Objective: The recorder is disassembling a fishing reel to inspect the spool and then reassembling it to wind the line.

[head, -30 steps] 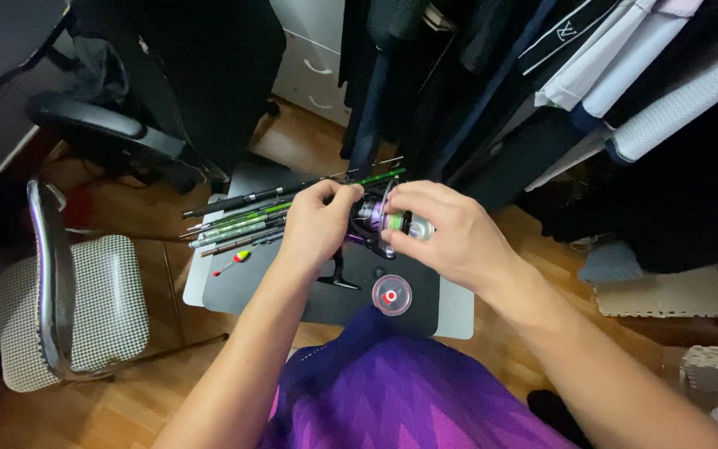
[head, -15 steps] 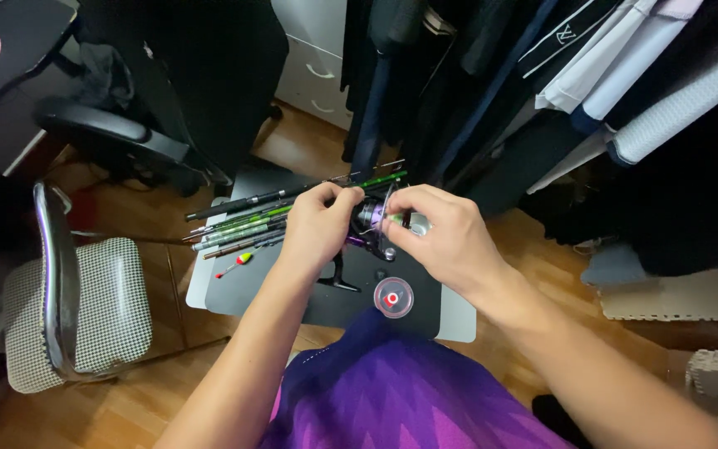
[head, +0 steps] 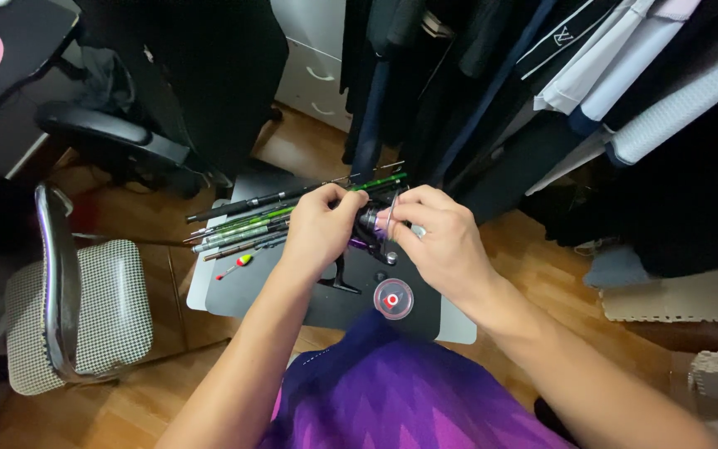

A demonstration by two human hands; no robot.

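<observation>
Our left hand (head: 319, 226) and right hand (head: 442, 241) both close their fingers around a dark fishing reel (head: 369, 226), held just above the black mat (head: 292, 291). Beside it lie several fishing rods (head: 251, 224), a small float (head: 238, 263) and a round line spool (head: 393, 298).

Rods (head: 276, 218) lie across bench (head: 292, 306), far side. Reel (head: 369, 224) above bench between left hand (head: 319, 229) and right hand (head: 440, 237). Line spool (head: 393, 298) on bench, nearer. Chair (head: 76, 308) left; hanging clothes (head: 542, 75) behind.
</observation>
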